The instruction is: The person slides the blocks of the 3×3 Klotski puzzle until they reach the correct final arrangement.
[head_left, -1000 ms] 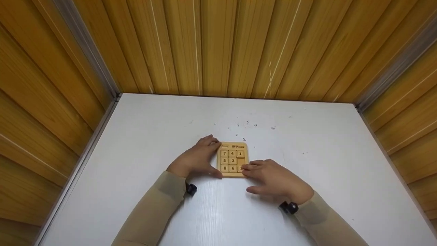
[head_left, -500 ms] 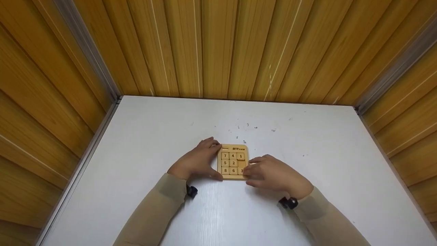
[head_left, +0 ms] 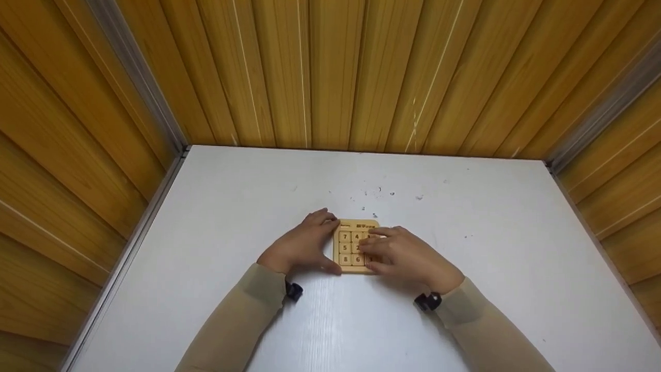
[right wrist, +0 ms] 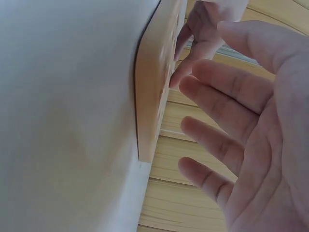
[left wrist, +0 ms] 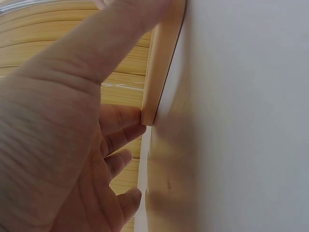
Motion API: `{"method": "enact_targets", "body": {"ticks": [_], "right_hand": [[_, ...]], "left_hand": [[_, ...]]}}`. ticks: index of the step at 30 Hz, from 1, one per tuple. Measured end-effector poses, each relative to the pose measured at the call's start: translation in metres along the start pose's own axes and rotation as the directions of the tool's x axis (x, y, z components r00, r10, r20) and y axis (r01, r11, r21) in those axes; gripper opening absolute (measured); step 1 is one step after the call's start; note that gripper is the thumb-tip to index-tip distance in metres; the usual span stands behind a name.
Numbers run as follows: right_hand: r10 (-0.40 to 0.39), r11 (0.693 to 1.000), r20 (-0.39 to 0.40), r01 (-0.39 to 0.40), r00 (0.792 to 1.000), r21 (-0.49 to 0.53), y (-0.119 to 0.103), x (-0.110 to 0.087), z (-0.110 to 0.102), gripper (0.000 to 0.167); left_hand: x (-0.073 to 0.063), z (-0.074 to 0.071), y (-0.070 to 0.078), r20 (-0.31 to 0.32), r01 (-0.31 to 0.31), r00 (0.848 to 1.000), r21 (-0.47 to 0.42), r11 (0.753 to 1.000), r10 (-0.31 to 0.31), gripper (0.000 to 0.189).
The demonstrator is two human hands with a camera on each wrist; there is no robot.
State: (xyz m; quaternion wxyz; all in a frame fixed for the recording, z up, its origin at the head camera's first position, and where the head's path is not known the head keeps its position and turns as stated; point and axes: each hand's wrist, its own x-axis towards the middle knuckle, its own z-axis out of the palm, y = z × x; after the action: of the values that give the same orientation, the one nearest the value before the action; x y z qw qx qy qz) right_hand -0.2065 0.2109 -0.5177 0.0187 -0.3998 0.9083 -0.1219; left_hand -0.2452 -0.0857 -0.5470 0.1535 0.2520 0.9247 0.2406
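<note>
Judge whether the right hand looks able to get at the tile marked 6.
Probably yes: the right hand is over the puzzle board, close beside the 6 tile, which nothing covers in the head view.

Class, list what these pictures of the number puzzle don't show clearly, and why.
Head view: middle-right slot of the puzzle board, covered by the right hand.
Head view: the board's lettering, too small and blurred.
Left wrist view: thumb tip of the left hand, cut off by the picture's top edge.
Right wrist view: tile numbers, face nearly edge-on.
</note>
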Motion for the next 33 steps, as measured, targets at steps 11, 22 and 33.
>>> {"method": "enact_targets", "body": {"ticks": [11, 22, 33], "right_hand": [[0.084, 0.995, 0.116, -0.090, 0.990, 0.047, -0.0003, -0.0012, 0.0071, 0.057], [0.101, 0.989, 0.174, -0.117, 0.980, 0.087, 0.0006, -0.0019, 0.0082, 0.057], [0.134, 0.986, 0.158, -0.148, 0.978, 0.081, 0.0002, -0.0031, 0.0041, 0.051]], "left_hand": [[-0.0019, -0.0037, 0.0026, 0.007, -0.002, 1.000, 0.015, 1.000, 0.002, 0.131], [-0.0020, 0.0002, 0.0037, 0.030, 0.007, 1.000, -0.006, 1.000, -0.007, 0.132], [0.0005, -0.0019, 0.0045, 0.034, 0.009, 0.999, 0.009, 1.000, -0.009, 0.132]]}}
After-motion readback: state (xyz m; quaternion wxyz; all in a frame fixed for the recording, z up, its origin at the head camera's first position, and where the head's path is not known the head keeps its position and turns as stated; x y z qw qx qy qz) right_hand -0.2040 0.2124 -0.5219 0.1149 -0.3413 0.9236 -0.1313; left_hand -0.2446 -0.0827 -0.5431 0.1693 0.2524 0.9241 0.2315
